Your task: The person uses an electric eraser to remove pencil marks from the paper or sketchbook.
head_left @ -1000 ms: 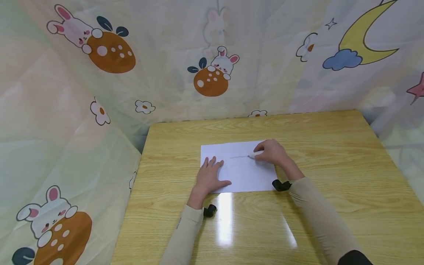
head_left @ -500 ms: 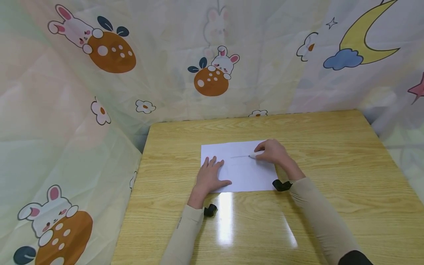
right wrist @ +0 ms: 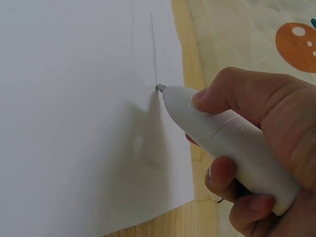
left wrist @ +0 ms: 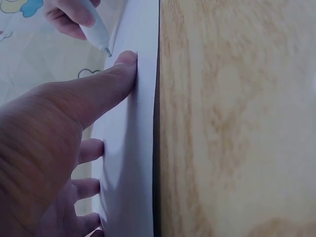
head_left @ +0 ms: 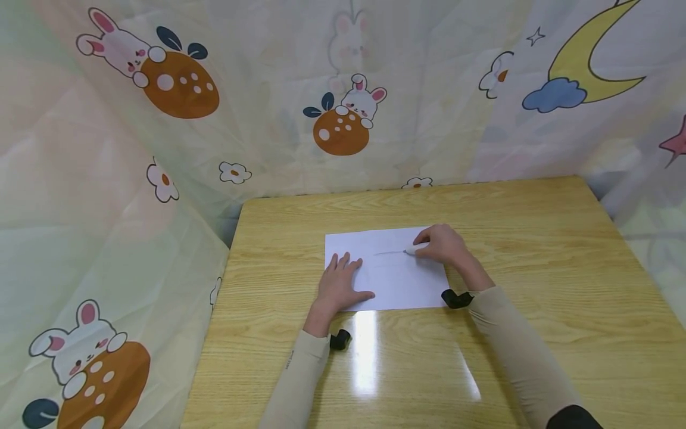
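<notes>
A white sheet of paper [head_left: 396,289] lies on the wooden table. My left hand [head_left: 336,287] rests spread on its left part, thumb pointing right. In the left wrist view the thumb and fingertips press the paper. My right hand [head_left: 442,245] grips a thick white correction pen [right wrist: 197,118] with its thumb and curled fingers. The metal tip of the pen meets the paper at the end of a thin grey line [right wrist: 154,49]. Next to that runs a fainter line [right wrist: 132,29]. The pen is tilted, its rear end inside my palm.
The wooden table [head_left: 536,250] extends around the paper on all sides. A cloth with printed rabbits [head_left: 241,71] hangs behind and to the left of it. Black wrist cameras [head_left: 455,299] sit at both cuffs. Light reflects off the table [head_left: 364,357] in front.
My right hand has crept slightly to the right with the correction pen, and the line behind its tip has grown a little. My left hand stays in place.
</notes>
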The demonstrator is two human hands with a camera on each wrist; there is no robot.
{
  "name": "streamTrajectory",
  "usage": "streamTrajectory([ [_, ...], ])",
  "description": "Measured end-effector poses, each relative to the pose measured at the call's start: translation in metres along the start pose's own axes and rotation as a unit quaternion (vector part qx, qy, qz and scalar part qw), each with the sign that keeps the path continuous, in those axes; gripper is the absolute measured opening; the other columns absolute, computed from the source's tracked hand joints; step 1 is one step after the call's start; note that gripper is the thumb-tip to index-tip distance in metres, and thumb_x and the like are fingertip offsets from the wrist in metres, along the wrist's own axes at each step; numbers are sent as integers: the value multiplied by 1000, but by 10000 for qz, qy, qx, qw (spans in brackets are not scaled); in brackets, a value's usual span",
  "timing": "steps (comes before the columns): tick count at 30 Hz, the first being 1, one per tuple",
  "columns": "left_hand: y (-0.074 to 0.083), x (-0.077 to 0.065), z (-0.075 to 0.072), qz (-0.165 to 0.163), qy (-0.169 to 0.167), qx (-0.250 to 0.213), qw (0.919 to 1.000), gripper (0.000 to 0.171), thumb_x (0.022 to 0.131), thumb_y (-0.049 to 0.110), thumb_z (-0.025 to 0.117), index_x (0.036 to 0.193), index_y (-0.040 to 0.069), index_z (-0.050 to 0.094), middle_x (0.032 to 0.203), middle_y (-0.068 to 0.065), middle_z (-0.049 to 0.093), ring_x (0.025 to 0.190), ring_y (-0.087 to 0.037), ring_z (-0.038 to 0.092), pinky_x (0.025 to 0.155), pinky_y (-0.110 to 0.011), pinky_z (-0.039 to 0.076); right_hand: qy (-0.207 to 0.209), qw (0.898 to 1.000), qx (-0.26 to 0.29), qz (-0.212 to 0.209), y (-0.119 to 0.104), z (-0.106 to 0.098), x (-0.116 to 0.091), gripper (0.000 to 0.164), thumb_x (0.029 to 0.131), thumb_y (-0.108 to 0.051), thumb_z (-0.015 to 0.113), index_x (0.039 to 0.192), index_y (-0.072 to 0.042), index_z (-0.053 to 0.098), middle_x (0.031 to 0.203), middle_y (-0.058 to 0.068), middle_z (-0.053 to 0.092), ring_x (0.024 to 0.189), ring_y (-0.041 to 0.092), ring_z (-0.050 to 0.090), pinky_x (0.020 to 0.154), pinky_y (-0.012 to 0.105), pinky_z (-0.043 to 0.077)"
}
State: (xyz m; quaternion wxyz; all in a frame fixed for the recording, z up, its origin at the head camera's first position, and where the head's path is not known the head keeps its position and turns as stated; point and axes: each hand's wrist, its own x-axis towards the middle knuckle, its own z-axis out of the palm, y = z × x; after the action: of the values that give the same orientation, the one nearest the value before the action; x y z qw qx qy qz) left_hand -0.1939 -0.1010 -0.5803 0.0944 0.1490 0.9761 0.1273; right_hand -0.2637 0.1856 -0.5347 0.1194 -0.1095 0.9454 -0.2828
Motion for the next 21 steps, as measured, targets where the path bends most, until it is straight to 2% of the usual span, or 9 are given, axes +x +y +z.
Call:
streamTrajectory([
  [4, 0, 0, 1, 14, 27, -4, 10000, 91, 75, 70, 67, 149, 21, 43, 156, -13, 27, 144, -40, 14, 113, -50, 22, -92, 9999, 19, -92, 0, 1, 2, 24, 78, -20, 76, 100, -9, 77, 99, 6, 73, 82, 20, 62, 67, 35, 51],
  [11, 0, 0, 1, 8, 29, 7, 10000, 92, 75, 70, 67, 149, 22, 43, 156, -13, 27, 144, -40, 14, 114, -49, 22, 20, 10000, -44, 24, 3, 0, 2, 24, 76, -20, 77, 98, -8, 78, 96, 5, 73, 79, 19, 62, 65, 35, 50],
  [16, 0, 0, 0, -27, 28, -41, 10000, 92, 74, 70, 68, 149, 22, 43, 157, -13, 27, 144, -40, 14, 113, -50, 22, -75, 10000, -48, 6, 3, 1, 3, 23, 78, -21, 77, 99, -11, 77, 98, 4, 72, 80, 19, 61, 65, 34, 50],
  [21, 0, 1, 0, -12, 25, -29, 10000, 92, 74, 70, 68, 149, 22, 43, 157, -13, 27, 144, -40, 14, 113, -50, 23, -84, 10000, -31, 34, 2, 0, 1, 24, 78, -20, 77, 99, -9, 77, 97, 5, 73, 79, 19, 61, 64, 34, 49],
])
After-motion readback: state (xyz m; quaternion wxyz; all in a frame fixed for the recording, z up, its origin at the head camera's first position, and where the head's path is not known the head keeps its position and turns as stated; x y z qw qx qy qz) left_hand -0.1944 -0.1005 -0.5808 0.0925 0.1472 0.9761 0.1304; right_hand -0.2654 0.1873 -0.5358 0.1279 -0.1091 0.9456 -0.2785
